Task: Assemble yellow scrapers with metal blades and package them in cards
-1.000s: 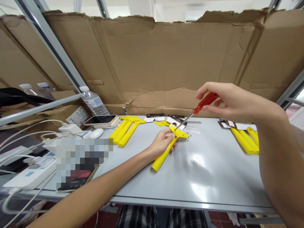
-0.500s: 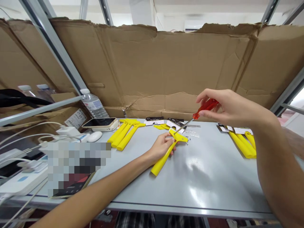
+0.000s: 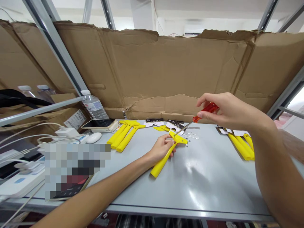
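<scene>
My left hand (image 3: 163, 146) is closed around the upper part of a yellow scraper handle (image 3: 162, 164), tilted with its wider head up and its grip end down toward me. In my right hand (image 3: 220, 109) is a screwdriver (image 3: 207, 111) with a clear red grip, held between thumb and fingers. Its shaft slants down to the left, and the tip meets the scraper's head at a screw position. A few small screws (image 3: 187, 142) lie just right of the head. Flat, thin metal strips (image 3: 192, 136) rest behind them.
Several yellow scraper handles (image 3: 125, 134) lie at left, more (image 3: 241, 147) with cards at right. Printed cards (image 3: 154, 123) lie at the back by the cardboard wall (image 3: 178, 69). A phone (image 3: 101, 124), white mouse (image 3: 93, 137), water bottle (image 3: 95, 106) and cables crowd the left.
The view has shifted slightly. The screwdriver's grip has turned a little in my right hand's fingers, its tip still on the scraper head; my left hand keeps its hold.
</scene>
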`<state>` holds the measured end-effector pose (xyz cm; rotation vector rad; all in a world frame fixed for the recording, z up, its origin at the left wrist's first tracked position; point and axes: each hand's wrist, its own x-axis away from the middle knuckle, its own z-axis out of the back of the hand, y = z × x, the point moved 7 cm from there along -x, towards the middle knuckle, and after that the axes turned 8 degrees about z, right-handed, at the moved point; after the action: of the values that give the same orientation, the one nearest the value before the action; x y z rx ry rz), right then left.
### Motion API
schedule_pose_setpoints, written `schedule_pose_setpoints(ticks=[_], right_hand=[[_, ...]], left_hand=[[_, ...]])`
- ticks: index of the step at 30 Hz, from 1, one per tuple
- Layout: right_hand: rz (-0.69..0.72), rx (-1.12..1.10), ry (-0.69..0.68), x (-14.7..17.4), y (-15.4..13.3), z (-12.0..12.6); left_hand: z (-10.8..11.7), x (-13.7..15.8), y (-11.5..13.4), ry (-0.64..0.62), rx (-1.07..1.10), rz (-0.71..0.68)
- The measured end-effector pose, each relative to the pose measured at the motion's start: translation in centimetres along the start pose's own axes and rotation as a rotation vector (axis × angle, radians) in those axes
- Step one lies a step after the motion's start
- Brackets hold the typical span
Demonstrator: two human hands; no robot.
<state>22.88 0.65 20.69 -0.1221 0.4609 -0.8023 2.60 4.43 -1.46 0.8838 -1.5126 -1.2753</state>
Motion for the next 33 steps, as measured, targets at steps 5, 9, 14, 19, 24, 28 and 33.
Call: schedule_pose_setpoints(ticks=[5,9,14,19,24,28,33], right_hand=[[0.042,-0.035,-0.006,0.1,-0.9,-0.1],[0.032,0.016,0.028,-0.1,-1.8,0.0],[-0.006,0.078,0.032,-0.2,-1.8,0.0],[0.029,0.007,-0.004,0.1,-1.9,-0.2],[0.030,0.014,-0.020,0.1,-2.2,-0.4],[0.002,0.087,0.024,-0.2,-1.7,-0.1],[-0.141,0.350,0.082,0.1,-0.2,0.9]], left_hand=[[0.0,0.0,0.1,0.006,-0.009,0.000],[-0.1,-0.1,0.2,0.010,-0.008,-0.019],[-0.1,-0.2,0.1,0.029,0.000,0.010],[0.0,-0.5,-0.2,0.021,0.018,-0.002],[0.1,-0.5,-0.3,0.011,0.016,-0.021],[0.0,-0.4,-0.2,0.013,0.002,-0.016],[-0.1,-0.3,-0.2,0.023,-0.003,0.007]])
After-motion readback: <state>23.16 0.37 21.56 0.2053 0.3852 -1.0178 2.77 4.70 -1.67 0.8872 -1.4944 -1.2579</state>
